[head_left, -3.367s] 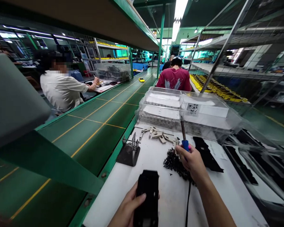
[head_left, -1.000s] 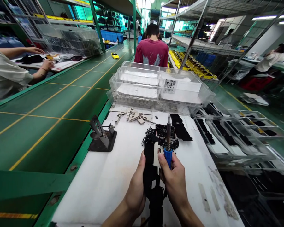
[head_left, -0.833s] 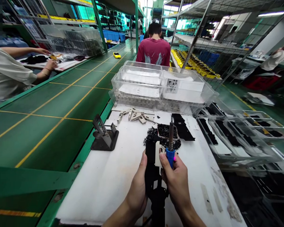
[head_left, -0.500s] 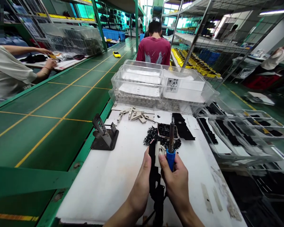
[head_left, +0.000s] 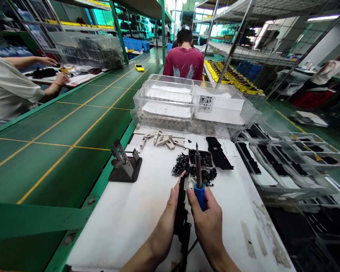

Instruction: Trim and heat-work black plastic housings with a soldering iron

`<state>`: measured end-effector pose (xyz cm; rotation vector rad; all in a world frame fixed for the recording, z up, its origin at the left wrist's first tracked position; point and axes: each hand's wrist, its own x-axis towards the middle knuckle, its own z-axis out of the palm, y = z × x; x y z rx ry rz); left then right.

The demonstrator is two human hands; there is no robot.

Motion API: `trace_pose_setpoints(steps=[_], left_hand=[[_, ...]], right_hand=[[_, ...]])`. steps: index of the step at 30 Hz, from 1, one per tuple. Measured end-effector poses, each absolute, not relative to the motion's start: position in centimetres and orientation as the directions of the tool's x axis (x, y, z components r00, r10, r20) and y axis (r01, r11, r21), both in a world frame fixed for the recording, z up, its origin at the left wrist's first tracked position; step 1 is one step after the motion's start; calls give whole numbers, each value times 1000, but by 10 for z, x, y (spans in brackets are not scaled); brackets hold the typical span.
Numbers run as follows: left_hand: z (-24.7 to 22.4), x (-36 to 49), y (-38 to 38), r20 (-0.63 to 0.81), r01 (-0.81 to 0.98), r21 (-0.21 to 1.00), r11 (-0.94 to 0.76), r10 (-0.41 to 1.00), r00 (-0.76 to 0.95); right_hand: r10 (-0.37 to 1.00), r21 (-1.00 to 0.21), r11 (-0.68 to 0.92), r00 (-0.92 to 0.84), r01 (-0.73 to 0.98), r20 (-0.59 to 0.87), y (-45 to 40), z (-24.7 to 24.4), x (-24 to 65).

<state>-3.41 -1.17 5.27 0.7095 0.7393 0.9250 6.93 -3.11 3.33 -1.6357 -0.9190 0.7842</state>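
My left hand [head_left: 166, 219] is closed along the left side of a long black part [head_left: 181, 211], which stands roughly on edge over the white work surface. A soldering iron [head_left: 198, 189] with a blue handle is gripped in my right hand [head_left: 208, 217], its metal tip pointing up and away. A small pale block [head_left: 186, 184] sits against the black part between my hands, partly hidden by my right thumb. Just beyond my hands lie a heap of small black pieces [head_left: 180, 163] and a shallow box [head_left: 201, 158] of more such pieces.
An iron stand [head_left: 126, 162] is on the left of the white table [head_left: 124, 211]. Loose pale blocks [head_left: 163, 139] and a flat black piece [head_left: 218, 153] lie farther back. Clear plastic bins [head_left: 170, 98] stand behind them. Left runs a green conveyor [head_left: 82, 128]; a co-worker [head_left: 11, 83] sits across it.
The soldering iron has shifted left and its tip shows higher above the handle. Both hands have moved slightly left with the black part, which is turned more on edge, and the pale block shows less.
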Motion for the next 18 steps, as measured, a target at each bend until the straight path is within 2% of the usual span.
trace_pose_setpoints(steps=[2, 5, 7, 9, 14, 18], left_hand=[[51, -40, -9, -258, -413, 795, 444, 864, 432], [47, -45, -3, -300, -365, 816, 448, 869, 394], [45, -45, 2, -295, -406, 796, 450, 873, 389], [45, -43, 6, -273, -464, 761, 454, 872, 406], [53, -35, 9, -192, -491, 709, 506, 809, 556], [55, -32, 5, -222, -508, 694, 510, 823, 523]], right_hand=[[867, -985, -137, 495, 109, -66, -32, 32, 68], [846, -992, -75, 520, -105, -119, -33, 33, 64], [825, -970, -36, 541, -238, -164, -33, 35, 62], [804, -954, -15, 563, -299, -189, -33, 35, 63], [774, -982, -10, 620, -188, -127, -37, 30, 70], [794, -992, 7, 604, -125, -71, -42, 29, 79]])
